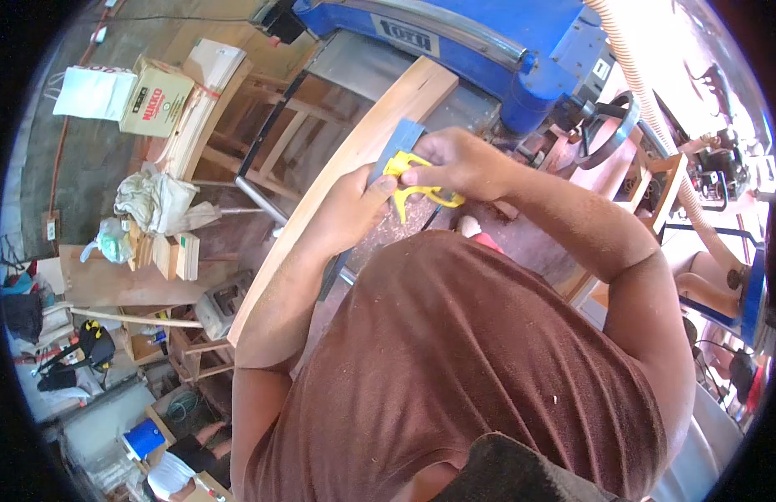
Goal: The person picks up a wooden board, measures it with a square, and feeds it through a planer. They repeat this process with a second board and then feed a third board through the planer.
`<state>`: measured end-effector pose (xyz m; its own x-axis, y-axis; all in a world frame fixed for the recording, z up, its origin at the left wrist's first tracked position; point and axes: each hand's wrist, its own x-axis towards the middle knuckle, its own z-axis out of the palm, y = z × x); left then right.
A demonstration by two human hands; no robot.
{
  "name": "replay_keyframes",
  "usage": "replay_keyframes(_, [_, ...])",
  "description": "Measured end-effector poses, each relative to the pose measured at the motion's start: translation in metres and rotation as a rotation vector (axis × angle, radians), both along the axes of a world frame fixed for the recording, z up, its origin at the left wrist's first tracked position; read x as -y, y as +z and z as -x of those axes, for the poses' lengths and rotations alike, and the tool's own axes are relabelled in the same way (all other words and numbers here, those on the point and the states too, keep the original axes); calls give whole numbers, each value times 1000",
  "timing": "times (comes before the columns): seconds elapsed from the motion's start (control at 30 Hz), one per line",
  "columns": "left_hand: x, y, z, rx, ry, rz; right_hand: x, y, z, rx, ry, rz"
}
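Both of my hands are close together over a wooden beam, at the edge of a blue machine. Between them is a yellow tool with curved, handle-like prongs, set against a flat blue-grey strip. My left hand is closed at the strip, its thumb on the yellow part. My right hand grips the yellow tool from the other side, thumb pressed on top and fingers curled behind. I cannot tell the tool's exact kind, as my fingers cover part of it.
The blue machine with a metal bed stands ahead, its handwheel at the right beside a ribbed hose. Stacked boards, a cardboard box and cloth lie left. Another person is at the lower left.
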<state>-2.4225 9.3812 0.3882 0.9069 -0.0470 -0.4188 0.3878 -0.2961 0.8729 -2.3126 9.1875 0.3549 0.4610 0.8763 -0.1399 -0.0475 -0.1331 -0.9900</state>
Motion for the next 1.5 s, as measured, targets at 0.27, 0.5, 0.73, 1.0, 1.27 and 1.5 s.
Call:
replay_keyframes(0.27, [-8, -13, -21, 48, 196, 37, -13, -28, -12, -279, -147, -203])
replay_keyframes(0.5, [-23, -14, -101, 642, 381, 805, -54, -29, 13, 255, -47, -203])
replay_keyframes(0.73, [29, 84, -16, 677, -402, 396, 48, 22, -127, 704, -632, 515])
replay_keyframes(1.0, [75, 128, 4, 996, -798, 1194, 105, -39, -291, 669, -493, 722])
replay_keyframes(1.27, [-16, 20, -25, 733, -70, -179, 211, 45, -186, 892, -444, 836])
replay_keyframes(1.5, [-118, -175, 39, 30, -87, -1210, 281, 3, -104, 912, -604, 645])
